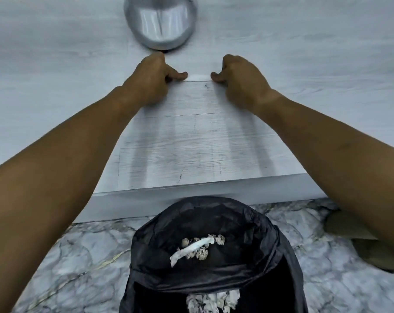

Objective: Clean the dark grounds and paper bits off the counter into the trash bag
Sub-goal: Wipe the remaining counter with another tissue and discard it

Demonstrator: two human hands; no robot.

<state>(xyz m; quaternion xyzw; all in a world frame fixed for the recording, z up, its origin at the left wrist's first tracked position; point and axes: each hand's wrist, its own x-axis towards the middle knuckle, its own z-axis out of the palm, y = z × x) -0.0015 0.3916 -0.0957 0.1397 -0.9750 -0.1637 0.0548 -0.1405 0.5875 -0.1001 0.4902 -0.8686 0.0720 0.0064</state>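
A pale wood-grain surface shows only faint dark grounds; left hand and right hand pinch a white paper strip. Paper bits already fill the trash bag, so cleaning looks nearly finished.

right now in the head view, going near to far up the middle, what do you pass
trash bag holding paper bits → counter front edge → grey smears → few dark grounds → white paper strip between both hands → metal appliance base
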